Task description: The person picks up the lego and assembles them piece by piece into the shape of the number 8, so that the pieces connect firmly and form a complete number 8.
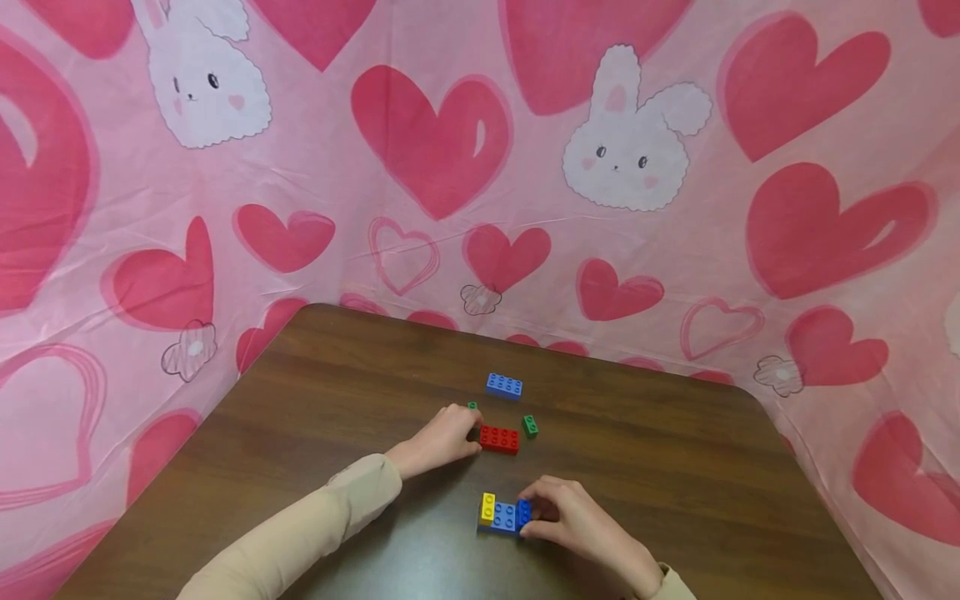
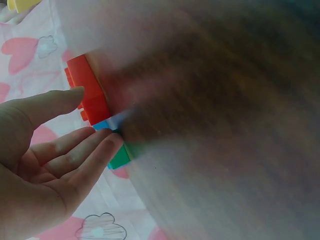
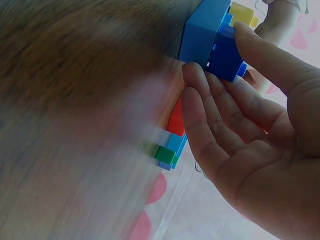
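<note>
At the near middle of the table, a light blue building brick (image 1: 504, 517) carries a yellow brick (image 1: 488, 507) on its left end and a dark blue brick (image 1: 524, 512) on its right end. My right hand (image 1: 581, 518) pinches the dark blue end, thumb on the near side and fingers on the far side. Farther off, my left hand (image 1: 440, 438) is at the left end of a red brick (image 1: 500, 439), its thumb and fingers spread apart. In the left wrist view, the thumb overlaps the red brick (image 2: 89, 90) and the loosely bent fingers reach past it.
Behind the red brick lies a blue brick (image 1: 505, 386). One small green brick (image 1: 531, 426) is right of the red one; another green brick (image 1: 472, 406) shows partly behind my left hand. A pink cloth (image 1: 420, 250) with hearts and rabbits hangs around the brown table (image 1: 675, 467).
</note>
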### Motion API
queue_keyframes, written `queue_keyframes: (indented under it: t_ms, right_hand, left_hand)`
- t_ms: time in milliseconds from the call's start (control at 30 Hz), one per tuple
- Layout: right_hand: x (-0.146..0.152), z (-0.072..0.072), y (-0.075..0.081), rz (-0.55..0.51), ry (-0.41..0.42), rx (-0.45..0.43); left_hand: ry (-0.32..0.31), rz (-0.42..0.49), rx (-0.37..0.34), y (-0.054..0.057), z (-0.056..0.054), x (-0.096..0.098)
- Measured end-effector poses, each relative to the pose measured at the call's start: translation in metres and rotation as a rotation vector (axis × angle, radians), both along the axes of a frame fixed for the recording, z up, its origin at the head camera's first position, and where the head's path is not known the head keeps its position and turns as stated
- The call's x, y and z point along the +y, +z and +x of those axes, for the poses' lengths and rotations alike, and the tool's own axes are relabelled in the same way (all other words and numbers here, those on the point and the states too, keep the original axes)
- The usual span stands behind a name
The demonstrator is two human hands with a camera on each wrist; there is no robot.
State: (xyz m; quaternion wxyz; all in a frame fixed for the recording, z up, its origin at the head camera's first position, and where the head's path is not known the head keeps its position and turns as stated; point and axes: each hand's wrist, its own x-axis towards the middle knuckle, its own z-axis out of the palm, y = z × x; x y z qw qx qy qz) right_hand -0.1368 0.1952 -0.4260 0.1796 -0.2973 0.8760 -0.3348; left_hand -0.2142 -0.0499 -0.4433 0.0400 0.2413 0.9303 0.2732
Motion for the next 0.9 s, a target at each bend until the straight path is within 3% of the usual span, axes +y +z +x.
queue_keyframes:
  t_ms: [433, 900]
  right_hand:
    - [0.0004, 0.0007, -0.0004, -0.008, -0.001, -0.002]
    - [0.0007, 0.0002, -0.0016, -0.007, 0.008, 0.028]
  left_hand:
    - [0.018, -0.052, -0.010, 0.0024, -0.0015, 0.0074]
    - [0.014, -0.014, 0.002, 0.0015, -0.0018, 0.0059]
